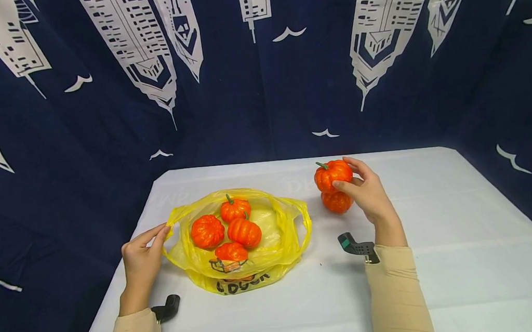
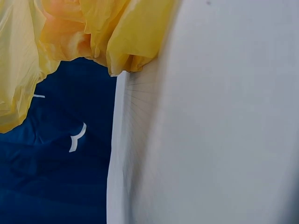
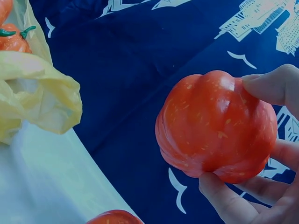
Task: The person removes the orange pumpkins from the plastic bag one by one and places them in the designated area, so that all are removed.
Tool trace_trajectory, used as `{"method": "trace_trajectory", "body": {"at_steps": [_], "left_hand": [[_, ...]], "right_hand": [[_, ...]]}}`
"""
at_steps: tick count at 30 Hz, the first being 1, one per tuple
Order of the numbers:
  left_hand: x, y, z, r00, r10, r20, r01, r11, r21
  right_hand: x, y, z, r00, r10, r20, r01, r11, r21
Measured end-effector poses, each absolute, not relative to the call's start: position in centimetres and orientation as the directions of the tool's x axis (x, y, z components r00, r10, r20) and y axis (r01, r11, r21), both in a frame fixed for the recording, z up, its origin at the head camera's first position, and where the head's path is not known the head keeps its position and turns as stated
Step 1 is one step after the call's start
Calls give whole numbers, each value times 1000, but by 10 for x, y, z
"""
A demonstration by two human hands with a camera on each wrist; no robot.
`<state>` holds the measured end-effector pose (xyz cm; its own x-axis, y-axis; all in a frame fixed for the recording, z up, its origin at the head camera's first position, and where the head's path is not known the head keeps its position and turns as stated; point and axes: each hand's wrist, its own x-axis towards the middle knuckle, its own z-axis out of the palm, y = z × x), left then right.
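Observation:
In the head view, my right hand (image 1: 371, 194) grips a small orange pumpkin (image 1: 332, 175) with a green stem, thumb and fingers on its sides. The right wrist view shows this pumpkin (image 3: 215, 126) close up. Just below it in the head view, a second pumpkin (image 1: 336, 202) sits on the table, partly covered. My left hand (image 1: 142, 259) pinches the left handle of a yellow plastic bag (image 1: 274, 264), whose mouth faces up. Several pumpkins (image 1: 207, 231) lie inside the bag. The left hand is outside the left wrist view, where the bag (image 2: 135, 37) hangs at the top.
A white-covered table (image 1: 467, 275) lies under everything. Behind it hangs a dark blue curtain (image 1: 261, 109) with white building prints. The bag's right handle loop (image 1: 305, 220) stands up near the loose pumpkin. Black wrist mounts (image 1: 359, 246) stick out from the sleeves.

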<state>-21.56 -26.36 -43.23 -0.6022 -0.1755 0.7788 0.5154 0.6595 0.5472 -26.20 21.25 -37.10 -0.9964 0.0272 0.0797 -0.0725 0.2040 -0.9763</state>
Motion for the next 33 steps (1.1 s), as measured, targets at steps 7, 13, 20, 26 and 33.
{"method": "trace_trajectory", "body": {"at_steps": [7, 13, 20, 26, 33], "left_hand": [[-216, -264, -433, -610, -175, 773, 505, 667, 548], [-215, -263, -432, -602, -173, 780, 509, 669, 541], [-215, -263, -432, -604, -177, 777, 510, 664, 547], [-216, -262, -432, -599, -171, 782, 514, 667, 540], [-216, -262, -433, -605, -176, 777, 507, 667, 546]], "right_hand": [[-261, 219, -373, -995, 68, 76, -62, 199, -978], [-262, 223, -376, -993, 88, 81, -64, 184, -981], [-264, 232, -380, -983, 161, 88, -57, 186, -981], [-265, 239, -388, -976, 189, 108, -77, 165, -983], [-267, 249, -396, -962, 244, 121, -98, 105, -990]]}}
